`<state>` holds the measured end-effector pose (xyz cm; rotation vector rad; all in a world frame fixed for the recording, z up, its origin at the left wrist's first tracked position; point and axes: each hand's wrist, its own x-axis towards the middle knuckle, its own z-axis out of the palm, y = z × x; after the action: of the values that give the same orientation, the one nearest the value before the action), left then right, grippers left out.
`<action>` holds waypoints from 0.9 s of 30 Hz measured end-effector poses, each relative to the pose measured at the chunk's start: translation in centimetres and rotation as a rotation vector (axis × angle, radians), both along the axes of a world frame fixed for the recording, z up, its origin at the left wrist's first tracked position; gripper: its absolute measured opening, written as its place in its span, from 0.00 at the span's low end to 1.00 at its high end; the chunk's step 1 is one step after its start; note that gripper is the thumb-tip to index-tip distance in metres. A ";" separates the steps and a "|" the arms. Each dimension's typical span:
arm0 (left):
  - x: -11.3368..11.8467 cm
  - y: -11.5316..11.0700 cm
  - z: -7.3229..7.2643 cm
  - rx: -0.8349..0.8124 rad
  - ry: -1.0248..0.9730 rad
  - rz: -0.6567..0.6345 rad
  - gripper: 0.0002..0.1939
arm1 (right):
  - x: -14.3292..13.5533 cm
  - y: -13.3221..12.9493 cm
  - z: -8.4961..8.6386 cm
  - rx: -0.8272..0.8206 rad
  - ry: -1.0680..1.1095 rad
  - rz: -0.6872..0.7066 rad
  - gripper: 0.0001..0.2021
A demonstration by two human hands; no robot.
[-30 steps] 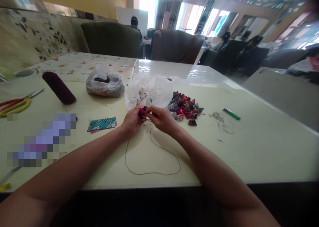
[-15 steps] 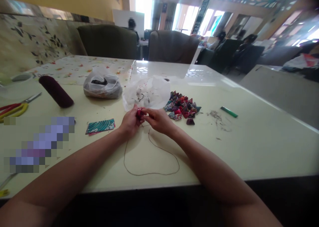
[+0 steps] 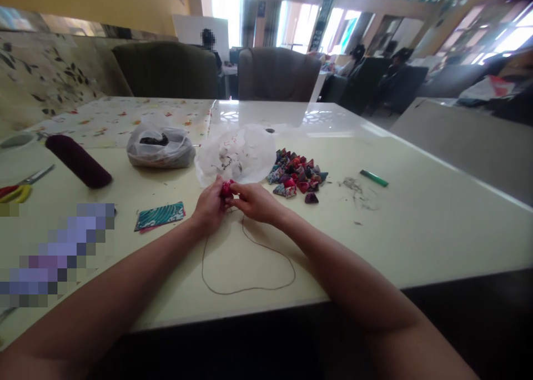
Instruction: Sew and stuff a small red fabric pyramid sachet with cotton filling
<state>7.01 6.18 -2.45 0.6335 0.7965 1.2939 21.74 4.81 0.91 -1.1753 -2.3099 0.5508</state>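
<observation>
A small red fabric piece (image 3: 227, 188) is held between my two hands near the middle of the table. My left hand (image 3: 209, 206) is closed on it from the left. The fingers of my right hand (image 3: 255, 201) pinch at its right side. A long thin brown thread (image 3: 250, 289) lies in a loop on the table below my hands, its upper end near my fingers. Right of my hands sits a pile of small stuffed fabric triangles (image 3: 300, 171). Teal patterned fabric pieces (image 3: 160, 216) lie to the left.
Behind my hands is a white plastic bag (image 3: 250, 152), with a filled bag (image 3: 160, 149) to its left. A dark red roll (image 3: 79, 160) and scissors (image 3: 20, 191) lie left. A green object (image 3: 373, 178) and thread scraps (image 3: 358, 191) lie right. Chairs and people are beyond.
The view has shifted slightly, moving the table items left in the picture. Both hands still hold the red fabric, which shows a little more between the fingers.
</observation>
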 end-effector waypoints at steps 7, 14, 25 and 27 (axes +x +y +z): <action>-0.1 0.1 0.4 0.009 0.000 -0.006 0.19 | 0.3 -0.1 0.5 0.021 0.096 -0.030 0.13; 0.0 -0.3 1.3 0.003 0.024 -0.024 0.21 | 0.0 -0.1 0.2 0.044 0.038 -0.034 0.09; -0.1 0.0 0.6 0.033 -0.102 -0.130 0.20 | 0.4 0.5 -0.9 0.179 0.130 -0.113 0.08; -0.3 -0.1 0.6 0.076 -0.084 -0.169 0.13 | 0.6 0.6 -0.7 0.205 0.147 -0.141 0.09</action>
<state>6.75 6.08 -1.82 0.6873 0.6138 1.1919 22.37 5.40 0.22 -1.1481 -2.0849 0.3284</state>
